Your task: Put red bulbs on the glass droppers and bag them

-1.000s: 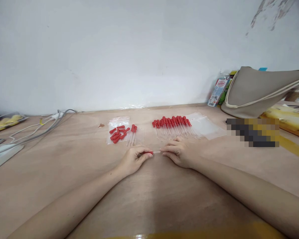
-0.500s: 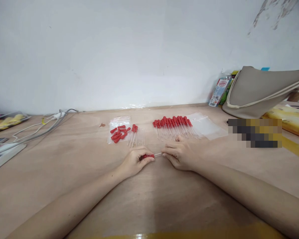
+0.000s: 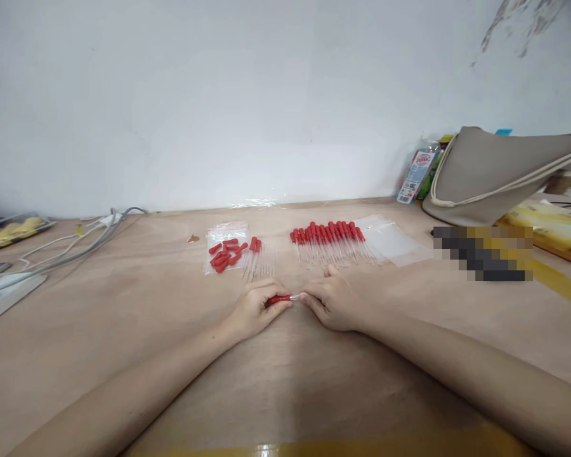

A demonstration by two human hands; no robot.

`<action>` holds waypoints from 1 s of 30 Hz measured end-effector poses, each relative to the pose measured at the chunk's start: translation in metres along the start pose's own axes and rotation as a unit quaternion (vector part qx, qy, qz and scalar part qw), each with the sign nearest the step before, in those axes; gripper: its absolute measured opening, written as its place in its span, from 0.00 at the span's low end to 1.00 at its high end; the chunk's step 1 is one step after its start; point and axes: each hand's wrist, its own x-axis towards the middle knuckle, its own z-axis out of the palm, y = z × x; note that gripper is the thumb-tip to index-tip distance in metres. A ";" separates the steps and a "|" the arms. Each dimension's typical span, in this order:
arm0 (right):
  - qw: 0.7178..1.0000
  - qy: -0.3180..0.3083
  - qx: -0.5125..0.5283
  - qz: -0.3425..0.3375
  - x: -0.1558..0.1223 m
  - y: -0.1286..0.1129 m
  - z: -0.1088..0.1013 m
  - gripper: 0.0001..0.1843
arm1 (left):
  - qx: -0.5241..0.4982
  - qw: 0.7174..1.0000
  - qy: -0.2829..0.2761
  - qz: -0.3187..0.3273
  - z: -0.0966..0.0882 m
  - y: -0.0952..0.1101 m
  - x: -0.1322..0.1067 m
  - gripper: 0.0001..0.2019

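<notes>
Bridging L grip (image 3: 257,309), R grip (image 3: 332,301): dropper (image 3: 280,299)

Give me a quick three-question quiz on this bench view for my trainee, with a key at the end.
1. What is the right hand pinching?
2. Where does the grey-brown bag sit in the view? A) far left; B) bottom centre; C) right side.
3. True or false: the loose red bulbs lie left of the long row of red-topped droppers.

Key:
1. A clear tube, at the mouth of the red bulb held in the left hand.
2. C.
3. True.
</notes>
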 end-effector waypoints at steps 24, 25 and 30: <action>0.933 0.058 -0.027 0.354 0.077 0.057 -0.017 0.13 | 0.029 0.994 -0.049 -0.088 -0.001 0.000 0.006 0.06; 0.931 0.060 -0.031 0.359 0.081 0.058 -0.013 0.13 | 0.036 0.994 -0.048 -0.087 -0.001 0.000 0.006 0.06; 0.928 0.068 -0.062 0.360 0.083 0.060 -0.007 0.16 | 0.113 0.990 0.044 -0.075 -0.006 -0.009 0.004 0.06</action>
